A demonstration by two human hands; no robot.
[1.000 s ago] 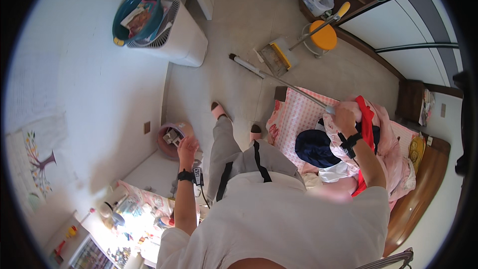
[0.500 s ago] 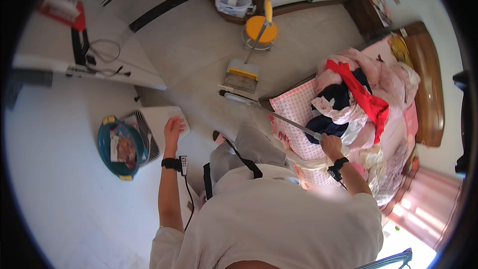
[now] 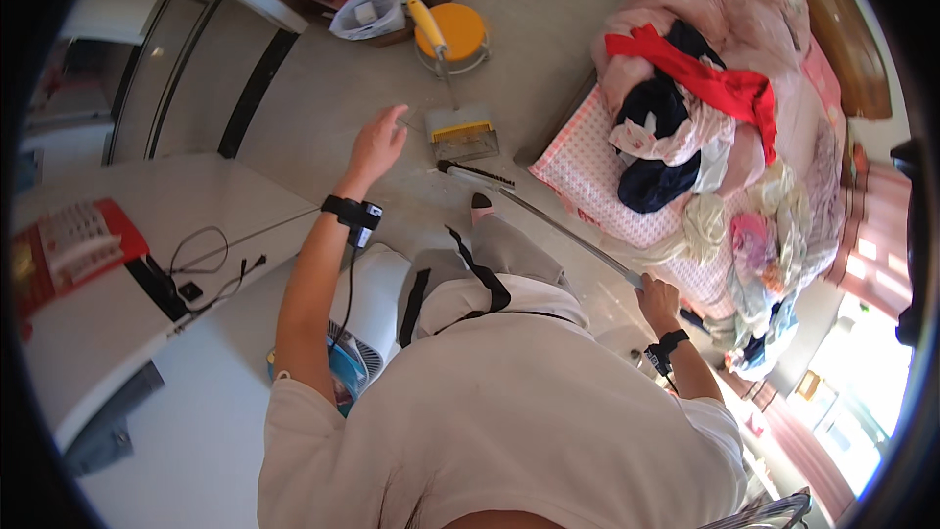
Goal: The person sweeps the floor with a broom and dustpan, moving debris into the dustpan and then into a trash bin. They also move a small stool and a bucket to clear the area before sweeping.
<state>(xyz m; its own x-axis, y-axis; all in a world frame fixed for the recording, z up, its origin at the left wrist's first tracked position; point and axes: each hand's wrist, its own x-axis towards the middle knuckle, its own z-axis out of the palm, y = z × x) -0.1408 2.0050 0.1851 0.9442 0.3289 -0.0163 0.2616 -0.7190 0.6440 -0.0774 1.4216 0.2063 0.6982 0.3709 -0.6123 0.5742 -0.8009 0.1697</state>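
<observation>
My right hand [image 3: 658, 302] is wrapped round the end of a grey broom stick. The broom [image 3: 571, 235] slants away from it, its dark bristles resting on the floor in front of my foot. Just beyond the bristles lies the dustpan [image 3: 464, 135], grey with a yellow strip; its yellow handle [image 3: 428, 27] rises in front of a round yellow-topped stool [image 3: 464, 31]. My left hand [image 3: 377, 145] is stretched forward, empty, fingers apart, left of the dustpan and not touching it. Each wrist carries a black strap with a small device.
On the right stands a bed [image 3: 578, 152] heaped with clothes and a pink quilt. A white table [image 3: 147, 284] with cables and a red package is at the left. A white bag [image 3: 368, 14] sits by the shelf; a white bin-like unit [image 3: 377, 284] is beside my left leg.
I have moved forward and my view has turned, so the bed and table sit differently. My left hand has reached out toward the dustpan. My right hand still holds the broom.
</observation>
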